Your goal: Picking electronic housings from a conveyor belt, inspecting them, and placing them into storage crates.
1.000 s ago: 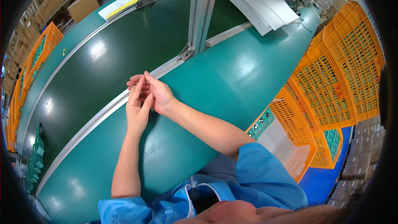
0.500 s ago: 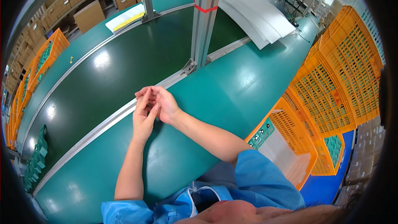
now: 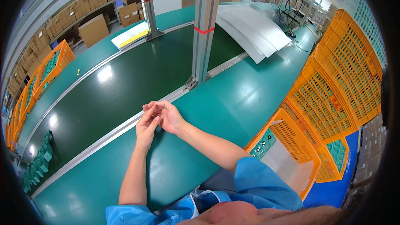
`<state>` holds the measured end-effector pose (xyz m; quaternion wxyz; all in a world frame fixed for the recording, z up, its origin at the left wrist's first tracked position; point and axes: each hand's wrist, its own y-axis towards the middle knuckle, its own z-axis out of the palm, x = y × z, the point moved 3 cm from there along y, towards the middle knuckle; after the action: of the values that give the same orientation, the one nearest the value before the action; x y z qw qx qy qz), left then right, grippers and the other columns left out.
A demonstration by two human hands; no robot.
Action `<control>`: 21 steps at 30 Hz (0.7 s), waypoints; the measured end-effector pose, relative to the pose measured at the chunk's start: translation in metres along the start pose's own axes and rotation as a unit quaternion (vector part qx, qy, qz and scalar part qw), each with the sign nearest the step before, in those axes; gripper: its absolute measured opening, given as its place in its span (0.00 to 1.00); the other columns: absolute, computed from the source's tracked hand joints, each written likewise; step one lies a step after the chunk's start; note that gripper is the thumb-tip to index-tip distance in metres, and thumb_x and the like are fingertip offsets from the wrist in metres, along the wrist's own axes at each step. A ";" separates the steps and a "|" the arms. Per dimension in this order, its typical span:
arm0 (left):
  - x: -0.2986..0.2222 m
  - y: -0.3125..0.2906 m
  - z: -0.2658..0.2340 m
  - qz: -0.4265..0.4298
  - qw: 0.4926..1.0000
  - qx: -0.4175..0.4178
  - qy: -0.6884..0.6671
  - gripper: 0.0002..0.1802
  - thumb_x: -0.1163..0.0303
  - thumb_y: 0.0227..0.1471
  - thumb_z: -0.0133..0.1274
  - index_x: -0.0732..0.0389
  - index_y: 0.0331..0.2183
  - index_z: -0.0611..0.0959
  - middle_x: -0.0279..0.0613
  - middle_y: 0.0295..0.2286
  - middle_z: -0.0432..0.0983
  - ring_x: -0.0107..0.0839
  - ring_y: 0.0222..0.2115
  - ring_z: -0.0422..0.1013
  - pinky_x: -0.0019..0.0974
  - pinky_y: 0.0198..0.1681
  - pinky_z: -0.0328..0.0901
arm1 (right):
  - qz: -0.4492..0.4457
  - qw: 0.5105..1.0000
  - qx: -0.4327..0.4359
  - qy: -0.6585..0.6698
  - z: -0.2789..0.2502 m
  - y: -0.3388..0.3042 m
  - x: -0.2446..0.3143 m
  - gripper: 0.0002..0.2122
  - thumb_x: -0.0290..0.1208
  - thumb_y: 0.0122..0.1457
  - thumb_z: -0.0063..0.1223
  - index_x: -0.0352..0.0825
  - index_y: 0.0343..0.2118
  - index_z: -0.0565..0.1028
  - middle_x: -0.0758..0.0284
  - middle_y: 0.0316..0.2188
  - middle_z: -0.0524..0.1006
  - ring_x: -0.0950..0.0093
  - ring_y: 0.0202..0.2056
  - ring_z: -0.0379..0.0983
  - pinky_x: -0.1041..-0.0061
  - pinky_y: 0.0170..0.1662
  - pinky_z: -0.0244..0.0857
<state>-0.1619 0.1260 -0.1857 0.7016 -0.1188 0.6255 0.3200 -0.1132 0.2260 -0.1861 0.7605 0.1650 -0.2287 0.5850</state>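
Note:
My left hand (image 3: 146, 128) and my right hand (image 3: 170, 118) meet over the near edge of the green work table (image 3: 208, 121), beside the metal rail (image 3: 112, 131). The left hand has its fingers stretched out and its thumb apart, its fingertips resting against the fingers of the right. The right palm is turned partly up, with loosely bent fingers. Nothing shows in either hand, though the overlapping fingers hide a little of the space between them.
Beyond the rail runs a dark green conveyor belt (image 3: 121, 87), with green plastic parts (image 3: 39, 162) at its left. A metal post (image 3: 203, 37) rises ahead. White sheets (image 3: 254, 31) lie at the far right. Orange crates (image 3: 335, 83) are stacked right; an open orange crate (image 3: 314, 171) stands by my right elbow.
The whole view has shifted, so the table and hands appear a little lower. My hands stay together in nearly the same pose.

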 end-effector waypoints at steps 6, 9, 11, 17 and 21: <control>0.007 0.000 -0.007 -0.014 1.000 0.004 -0.012 0.25 0.79 0.54 0.51 0.61 0.55 0.72 0.36 0.45 0.71 0.26 0.43 0.67 0.32 0.51 0.62 | 0.007 1.000 -0.010 -0.008 -0.005 0.002 -0.001 0.12 0.38 0.57 0.44 0.37 0.34 0.76 0.65 0.40 0.76 0.72 0.47 0.69 0.68 0.51 0.61; 0.004 0.001 -0.002 -0.007 1.000 0.009 -0.017 0.27 0.80 0.53 0.51 0.61 0.56 0.70 0.37 0.45 0.71 0.26 0.43 0.67 0.32 0.51 0.62 | 0.010 1.000 -0.006 -0.015 -0.008 0.003 -0.001 0.12 0.39 0.60 0.42 0.37 0.37 0.76 0.66 0.39 0.77 0.73 0.45 0.70 0.70 0.50 0.63; 0.001 0.001 0.000 -0.002 1.000 0.010 -0.016 0.28 0.80 0.53 0.51 0.61 0.56 0.69 0.37 0.45 0.70 0.25 0.44 0.66 0.32 0.51 0.62 | 0.006 0.999 -0.036 -0.028 -0.004 0.003 -0.002 0.14 0.40 0.63 0.41 0.37 0.41 0.74 0.66 0.39 0.76 0.75 0.44 0.71 0.73 0.49 0.64; -0.002 -0.008 0.025 0.082 0.966 0.038 0.241 0.33 0.71 0.57 0.47 0.64 0.62 0.56 0.52 0.59 0.54 0.43 0.59 0.54 0.39 0.61 0.50 | 0.004 0.993 -0.098 -0.068 -0.005 0.000 0.002 0.14 0.38 0.64 0.41 0.35 0.46 0.71 0.66 0.39 0.75 0.75 0.43 0.71 0.74 0.45 0.67; -0.007 -0.023 0.060 0.064 0.954 0.086 0.279 0.37 0.63 0.58 0.44 0.70 0.61 0.50 0.55 0.62 0.45 0.44 0.64 0.42 0.41 0.65 0.39 | -0.011 0.985 -0.163 -0.048 -0.021 0.001 0.010 0.14 0.39 0.62 0.44 0.32 0.40 0.72 0.65 0.35 0.75 0.74 0.37 0.71 0.74 0.40 0.68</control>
<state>-0.1006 0.1402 -0.1730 0.4850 -0.1025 0.8276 0.2634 -0.1086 0.2451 -0.1979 0.7719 0.0692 -0.3554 0.5226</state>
